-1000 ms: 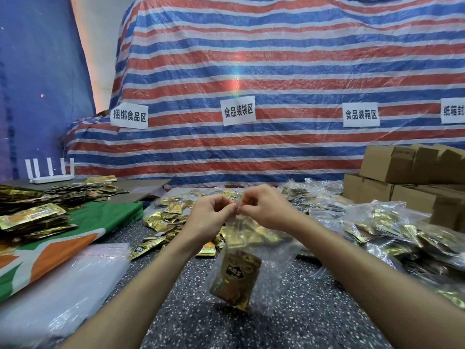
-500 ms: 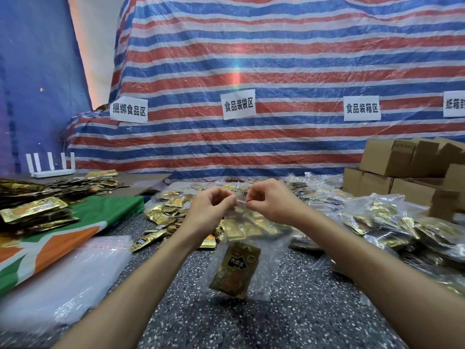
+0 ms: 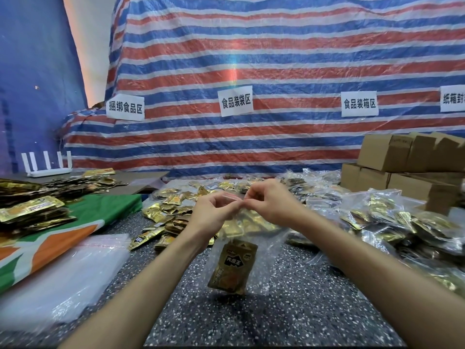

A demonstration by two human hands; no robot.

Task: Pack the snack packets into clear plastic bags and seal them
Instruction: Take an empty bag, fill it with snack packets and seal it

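A thin, crinkled clear plastic bag (image 3: 270, 253) hangs above the dark, white-speckled table (image 3: 289, 311), in the middle of the view, its film glossy and wrinkled. The bag's long axis runs roughly up and down, mouth at the top and bottom edge just above the tabletop. Inside it, low down, sits a flat rectangular snack packet (image 3: 232, 268) of shiny gold and brown foil with bold characters on a dark panel; the packet stands on end, tilted slightly, its top leaning to the right. The left hand (image 3: 214, 212) and right hand (image 3: 271, 202) meet at the bag's mouth, both forearms reaching in from the lower corners. Each hand has its fingers curled and its thumb and fingertips pinched on the top edge of the film, the two pinches almost touching. Behind the hands lies a loose heap of the same gold foil packets (image 3: 171, 215). To the left rests a soft stack of empty clear bags (image 3: 65, 278) beside a green, orange and white cloth (image 3: 105, 207). To the right, filled bags (image 3: 402, 222) pile up in front of plain brown cardboard boxes (image 3: 397, 157). A red, white and blue striped tarp (image 3: 251, 59) covers the back.
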